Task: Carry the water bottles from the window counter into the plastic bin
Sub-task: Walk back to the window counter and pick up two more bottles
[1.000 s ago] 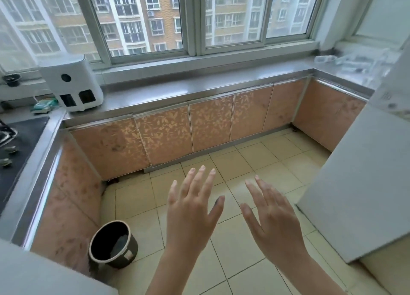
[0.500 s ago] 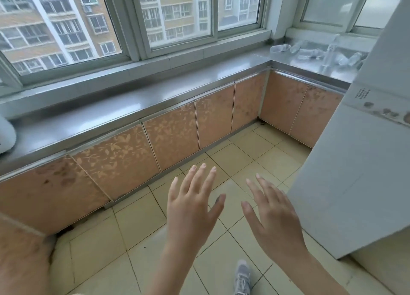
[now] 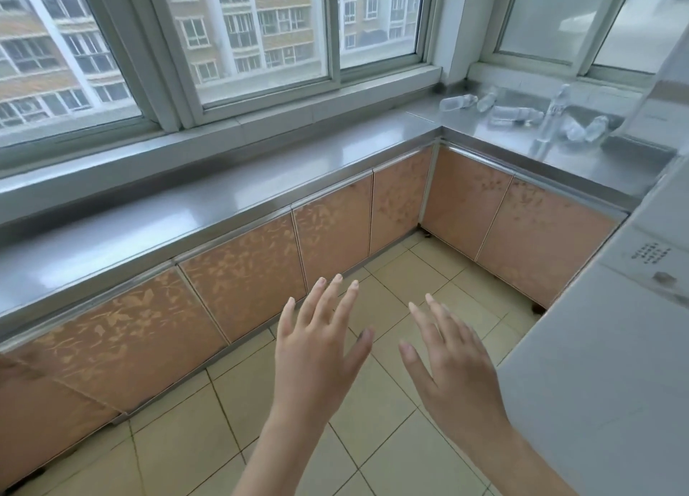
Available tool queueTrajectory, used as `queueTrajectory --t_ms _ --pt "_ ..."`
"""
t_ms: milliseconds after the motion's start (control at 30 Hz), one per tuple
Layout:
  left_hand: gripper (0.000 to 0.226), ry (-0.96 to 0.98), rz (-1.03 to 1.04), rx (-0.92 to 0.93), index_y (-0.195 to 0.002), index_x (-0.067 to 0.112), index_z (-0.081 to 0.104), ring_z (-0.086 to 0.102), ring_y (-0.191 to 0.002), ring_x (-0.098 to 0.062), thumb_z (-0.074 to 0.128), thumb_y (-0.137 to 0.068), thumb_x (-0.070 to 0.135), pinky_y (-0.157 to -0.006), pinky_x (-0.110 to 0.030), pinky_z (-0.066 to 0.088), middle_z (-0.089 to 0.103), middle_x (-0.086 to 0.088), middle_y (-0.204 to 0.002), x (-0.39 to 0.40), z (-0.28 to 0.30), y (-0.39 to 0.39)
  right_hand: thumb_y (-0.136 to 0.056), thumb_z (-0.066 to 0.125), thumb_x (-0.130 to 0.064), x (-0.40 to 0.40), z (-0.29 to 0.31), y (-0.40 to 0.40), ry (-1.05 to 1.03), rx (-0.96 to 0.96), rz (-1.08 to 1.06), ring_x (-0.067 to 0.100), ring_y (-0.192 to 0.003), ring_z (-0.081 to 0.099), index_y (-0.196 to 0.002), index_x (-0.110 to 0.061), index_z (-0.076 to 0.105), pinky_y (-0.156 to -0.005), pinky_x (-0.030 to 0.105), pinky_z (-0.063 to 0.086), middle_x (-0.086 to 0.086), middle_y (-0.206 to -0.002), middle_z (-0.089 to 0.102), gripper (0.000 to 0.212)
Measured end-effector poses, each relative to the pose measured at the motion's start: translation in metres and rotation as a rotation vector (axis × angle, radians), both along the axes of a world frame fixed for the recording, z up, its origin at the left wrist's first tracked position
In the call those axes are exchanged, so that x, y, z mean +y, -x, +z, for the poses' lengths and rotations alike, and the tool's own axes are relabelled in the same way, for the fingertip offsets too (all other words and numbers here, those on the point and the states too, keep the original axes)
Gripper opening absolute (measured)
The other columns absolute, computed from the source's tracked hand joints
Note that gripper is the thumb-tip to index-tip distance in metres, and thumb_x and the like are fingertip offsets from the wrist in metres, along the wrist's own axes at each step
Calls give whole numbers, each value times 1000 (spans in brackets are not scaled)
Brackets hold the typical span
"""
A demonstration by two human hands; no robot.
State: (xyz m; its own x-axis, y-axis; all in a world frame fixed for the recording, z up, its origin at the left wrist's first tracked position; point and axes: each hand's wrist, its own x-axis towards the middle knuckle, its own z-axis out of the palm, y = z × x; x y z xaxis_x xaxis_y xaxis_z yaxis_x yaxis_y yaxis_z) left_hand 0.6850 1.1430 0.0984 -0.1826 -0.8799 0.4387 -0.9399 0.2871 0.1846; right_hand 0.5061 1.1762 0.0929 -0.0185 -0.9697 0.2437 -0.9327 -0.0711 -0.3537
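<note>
counter (image 3: 261, 193): steel, L-shaped | water bottles (image 3: 514, 114): far right corner, mostly lying, perhaps one upright

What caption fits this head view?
Both empty hands, left hand and right hand, raised over tiled floor; clear water bottles lie on the corner counter.

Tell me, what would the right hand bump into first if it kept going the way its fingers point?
Probably the cabinet doors under the counter, not the bottles off to the right. The right hand is open and empty; depth is hard to judge.
</note>
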Motion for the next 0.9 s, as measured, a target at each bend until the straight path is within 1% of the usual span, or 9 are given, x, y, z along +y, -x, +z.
queueTrajectory --t_ms 100,167,333,400,467,600,733,833,900 --pt "58 -7 -24 -1 -142 27 54 48 -139 -19 40 -93 55 -112 -42 24 54 4 -148 -48 -1 13 -96 25 -53 -43 -2 9 -2 -4 -11 25 -133 45 -139 -21 49 -104 50 42 6 -147 46 59" --pt "58 -6 -43 5 -141 27 55 49 -138 -18 42 -92 55 -111 -42 24 54 5 -147 -83 -3 22 -96 24 -54 -74 -4 14 1 -6 -33 25 -134 44 -140 -21 48 -105 49 41 5 -148 45 60" --pt "58 10 -120 15 -140 27 57 51 -136 -19 44 -90 53 -111 -42 26 56 4 -146 -182 -13 43 -95 30 -51 -162 -12 26 12 0 -96 23 -135 43 -140 -21 48 -106 49 40 5 -149 44 57" --pt "58 18 -159 24 -139 26 58 53 -135 -19 44 -89 53 -110 -42 26 57 4 -145 -226 -16 50 -96 26 -53 -198 -12 32 12 17 -144 23 -134 44 -139 -21 49 -108 48 38 5 -148 45 59" --pt "59 13 -200 32 -139 26 58 53 -135 -20 44 -89 53 -111 -42 25 57 4 -145 -271 -13 58 -96 21 -55 -236 -7 38 15 32 -195 24 -133 46 -138 -20 51 -106 46 36 6 -146 47 62" --pt "58 29 -295 21 -139 26 58 52 -135 -19 44 -89 53 -111 -42 25 57 4 -145 -350 -6 76 -94 30 -50 -302 3 48 20 26 -283 23 -134 45 -138 -21 51 -107 43 35 5 -148 46 57" --pt "58 15 -357 23 -139 27 57 52 -136 -19 45 -90 53 -112 -41 26 57 4 -145 -413 -5 97 -94 29 -51 -355 6 63 9 26 -346 23 -135 42 -140 -21 48 -109 45 34 5 -150 42 58" --pt "58 15 -375 17 -138 27 59 54 -134 -18 45 -89 54 -111 -44 38 58 4 -144 -453 -6 117 -96 21 -54 -392 4 81 -1 30 -368 24 -135 43 -140 -21 48 -109 46 36 5 -150 42 61" --pt "58 5 -377 13 -137 26 60 54 -134 -18 45 -88 53 -108 -47 41 59 4 -144 -480 -8 134 -96 20 -54 -417 0 96 -9 38 -373 23 -136 41 -141 -21 47 -109 46 36 5 -151 42 62"
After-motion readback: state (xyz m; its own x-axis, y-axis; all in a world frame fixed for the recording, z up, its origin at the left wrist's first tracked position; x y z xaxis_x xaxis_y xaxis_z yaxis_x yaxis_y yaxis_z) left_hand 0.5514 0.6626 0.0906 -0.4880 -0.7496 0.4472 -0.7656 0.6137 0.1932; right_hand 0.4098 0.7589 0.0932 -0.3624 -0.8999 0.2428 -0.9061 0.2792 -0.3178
